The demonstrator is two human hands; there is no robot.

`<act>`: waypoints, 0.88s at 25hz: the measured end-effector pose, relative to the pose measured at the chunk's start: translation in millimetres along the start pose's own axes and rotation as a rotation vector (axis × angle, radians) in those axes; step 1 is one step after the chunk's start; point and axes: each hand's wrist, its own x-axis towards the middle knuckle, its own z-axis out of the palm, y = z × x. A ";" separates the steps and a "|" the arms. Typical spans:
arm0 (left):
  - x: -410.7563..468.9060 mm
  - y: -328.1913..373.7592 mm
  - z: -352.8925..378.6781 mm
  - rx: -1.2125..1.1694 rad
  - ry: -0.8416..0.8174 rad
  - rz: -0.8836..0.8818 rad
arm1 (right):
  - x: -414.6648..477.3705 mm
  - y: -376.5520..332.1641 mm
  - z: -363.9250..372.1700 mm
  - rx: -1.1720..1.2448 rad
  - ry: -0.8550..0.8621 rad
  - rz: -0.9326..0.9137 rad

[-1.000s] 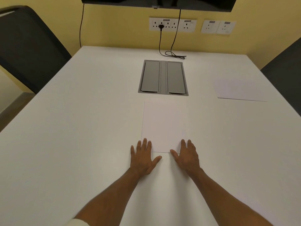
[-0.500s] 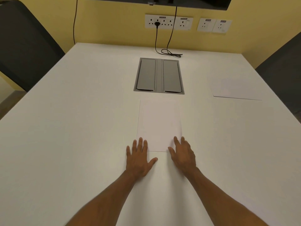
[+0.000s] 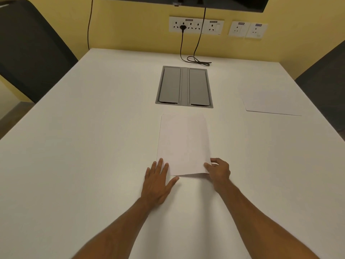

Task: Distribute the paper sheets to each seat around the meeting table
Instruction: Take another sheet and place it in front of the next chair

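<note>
**Right grip pinching the near corner of a sheet**

My left hand point(image 3: 157, 181) lies flat on the white worktop point(image 3: 74, 165), fingers spread, its fingertips over the near left corner of the paper sheet point(image 3: 183, 144) and its thumb reaching toward the sheet's near edge. My right hand point(image 3: 218, 170) is just across from it, thumb on top and fingers curled under, pinching the sheet's near right corner; that corner is lifted slightly off the worktop, and the near edge slants up toward my right grip. The rest of the sheet stretches straight away from both hands and lies flat.

Just beyond the sheet's far edge is a grey cable box point(image 3: 184, 87) with two closed flaps set into the worktop. Farther off, to the right of my right grip, a second sheet point(image 3: 268, 101) lies near the worktop's right edge, in front of a dark chair point(image 3: 324, 79). Another dark chair point(image 3: 31, 51) stands far to the left. At the far end, a black cable point(image 3: 196, 59) coils below the wall sockets point(image 3: 196, 26).
</note>
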 end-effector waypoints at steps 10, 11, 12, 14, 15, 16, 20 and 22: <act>-36.5 20.8 -103.3 -0.532 0.142 -0.198 | -73.0 -36.7 -46.4 0.330 -0.267 0.096; -44.6 23.1 -118.4 -0.627 0.176 -0.229 | -85.7 -41.0 -52.4 0.335 -0.283 0.090; -53.4 25.0 -131.9 -0.721 0.203 -0.271 | -97.6 -44.2 -57.3 0.341 -0.297 0.085; -73.7 27.8 -155.2 -0.836 0.247 -0.372 | -122.2 -50.8 -67.8 0.353 -0.321 0.074; -84.3 27.7 -164.6 -0.881 0.255 -0.432 | -134.6 -53.6 -73.1 0.357 -0.335 0.068; -96.4 27.5 -174.0 -0.945 0.250 -0.483 | -148.4 -56.4 -79.6 0.361 -0.347 0.060; -146.5 30.3 -202.4 -1.225 0.146 -0.514 | -193.8 -58.0 -98.9 0.344 -0.392 0.036; -174.3 32.3 -214.1 -1.259 0.174 -0.509 | -216.4 -55.5 -105.4 0.337 -0.426 0.023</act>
